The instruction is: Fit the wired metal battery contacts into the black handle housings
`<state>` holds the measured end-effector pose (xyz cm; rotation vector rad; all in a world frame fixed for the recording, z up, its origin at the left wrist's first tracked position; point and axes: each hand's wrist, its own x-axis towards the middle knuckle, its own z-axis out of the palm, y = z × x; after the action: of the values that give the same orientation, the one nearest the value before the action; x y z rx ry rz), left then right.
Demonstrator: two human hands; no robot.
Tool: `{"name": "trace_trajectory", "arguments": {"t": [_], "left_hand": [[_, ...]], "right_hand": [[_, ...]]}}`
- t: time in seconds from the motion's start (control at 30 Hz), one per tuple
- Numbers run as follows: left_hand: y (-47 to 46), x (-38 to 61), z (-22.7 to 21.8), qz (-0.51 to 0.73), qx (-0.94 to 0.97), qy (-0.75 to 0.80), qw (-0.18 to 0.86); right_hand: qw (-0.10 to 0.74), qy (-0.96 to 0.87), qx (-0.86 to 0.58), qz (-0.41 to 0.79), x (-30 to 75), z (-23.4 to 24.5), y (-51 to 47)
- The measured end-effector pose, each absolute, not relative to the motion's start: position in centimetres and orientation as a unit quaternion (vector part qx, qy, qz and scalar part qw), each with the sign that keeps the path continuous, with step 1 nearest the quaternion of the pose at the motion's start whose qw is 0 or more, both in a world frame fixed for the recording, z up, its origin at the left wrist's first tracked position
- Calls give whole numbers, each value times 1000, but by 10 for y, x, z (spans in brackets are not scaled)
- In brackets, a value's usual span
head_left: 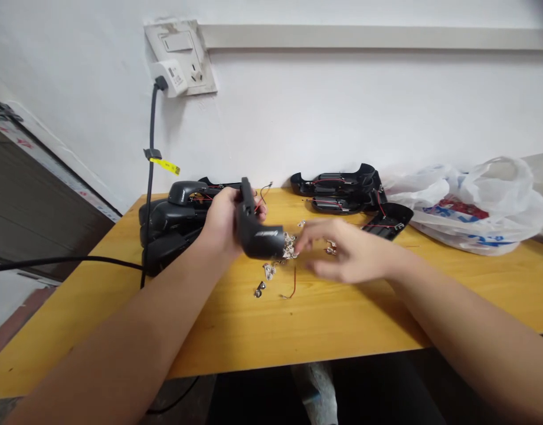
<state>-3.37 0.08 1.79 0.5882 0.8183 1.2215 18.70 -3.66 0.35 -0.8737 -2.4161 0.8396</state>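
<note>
My left hand [225, 221] is wrapped round a curved black plastic housing [262, 239] with small white lettering, held up above the table. A thin red and black wire [263, 195] sticks up beside my left fingertips. My right hand [342, 251], slightly blurred, is just right of the housing, fingers bent and thumb apart from them. Its fingertips are at a small pile of metal contact pieces [290, 247]; whether they touch it I cannot tell. More loose metal pieces [268, 271] and a short red wire [294, 283] lie on the wood in front.
Black housings [165, 221] are stacked at the left. Opened black housings with red wires [337, 189] lie against the wall, one shell [389, 221] nearer. A white plastic bag [466, 206] stands at the right. A dark cable [151, 130] runs from the wall socket [183, 56] past the yellow wooden table [342, 327].
</note>
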Motion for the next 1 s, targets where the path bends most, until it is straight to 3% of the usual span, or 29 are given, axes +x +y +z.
{"name": "trace_trajectory", "arguments": {"t": [0.1,0.23,0.4,0.63,0.77,1.0], "left_hand": [[3,-39,18,568,226,352,709],[0,-40,17,561,200,327,734],[-4,-39,17,537,265,302,741],[-11,-35,6,462,346,263,773],[-15,-28,2,419,362,289,781],[-19,-22,-3,328,429,366,758]], "right_hand": [[115,-920,-259,272,170,-3,-50],[92,-934,-215,269,156,-13,-53],[174,-910,-223,304,169,-3,-46],[417,-741,-350,392,194,20,-41],[425,-751,-349,366,184,16,-45],[384,-876,-247,155,188,1,-36]]}}
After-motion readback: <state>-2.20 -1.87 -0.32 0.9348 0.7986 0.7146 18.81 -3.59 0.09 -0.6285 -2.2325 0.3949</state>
